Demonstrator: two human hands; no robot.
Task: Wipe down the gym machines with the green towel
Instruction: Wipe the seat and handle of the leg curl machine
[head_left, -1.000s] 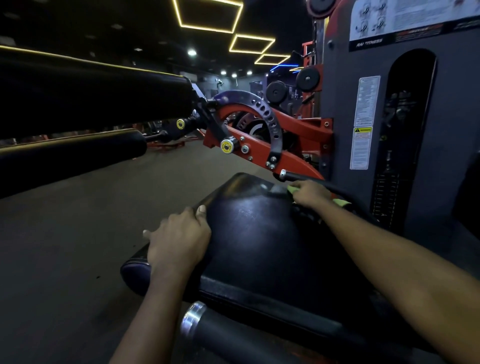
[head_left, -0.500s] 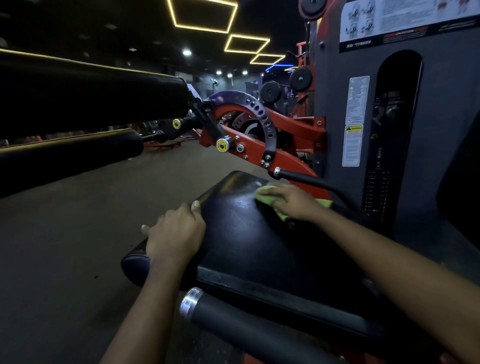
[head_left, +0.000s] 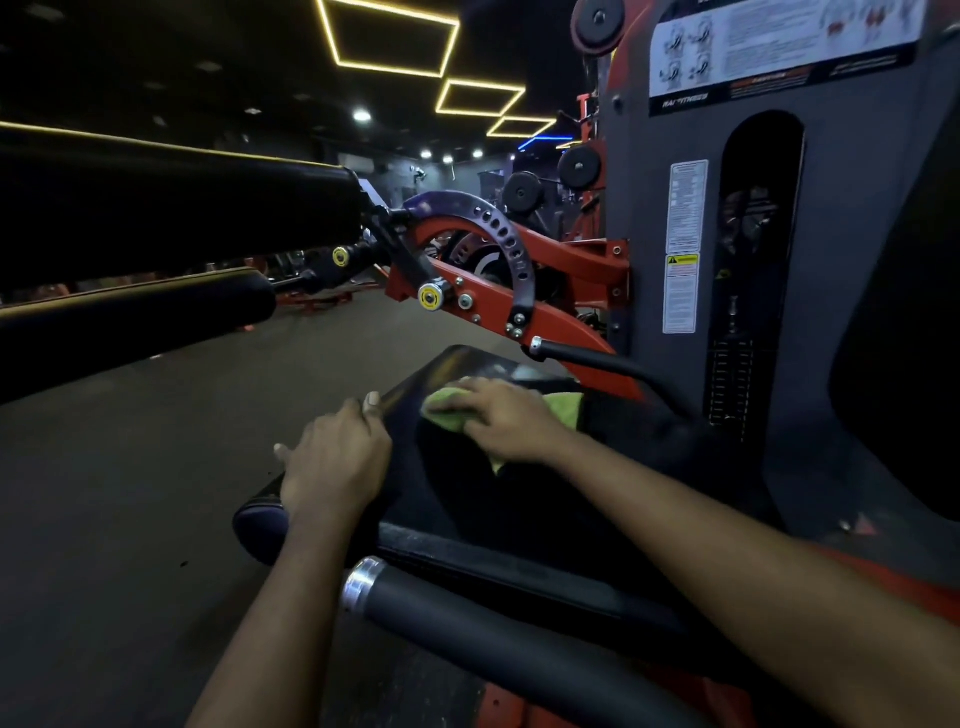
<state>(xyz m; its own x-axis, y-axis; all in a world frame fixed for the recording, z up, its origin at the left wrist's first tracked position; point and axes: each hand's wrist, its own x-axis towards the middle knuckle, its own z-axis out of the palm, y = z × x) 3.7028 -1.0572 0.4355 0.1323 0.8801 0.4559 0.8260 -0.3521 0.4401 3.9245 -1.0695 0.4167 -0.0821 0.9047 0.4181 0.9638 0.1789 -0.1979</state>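
Note:
The green towel (head_left: 449, 408) lies on the far part of the black padded seat (head_left: 519, 499) of a red and grey gym machine. My right hand (head_left: 506, 418) presses flat on the towel, fingers stretched over it, and green cloth shows on both sides of the hand. My left hand (head_left: 332, 462) grips the seat's left edge, fingers curled over the rim, thumb on top.
Two black roller pads (head_left: 171, 218) jut in from the left at head height. A red arm with a holed adjustment plate (head_left: 498, 249) sits beyond the seat. The grey weight-stack housing (head_left: 748, 260) stands to the right. A black handle bar (head_left: 467, 623) lies near me. Dark floor lies left.
My right hand has slid the towel leftward and toward me across the seat, from its far right corner. My left hand has kept its grip on the seat edge.

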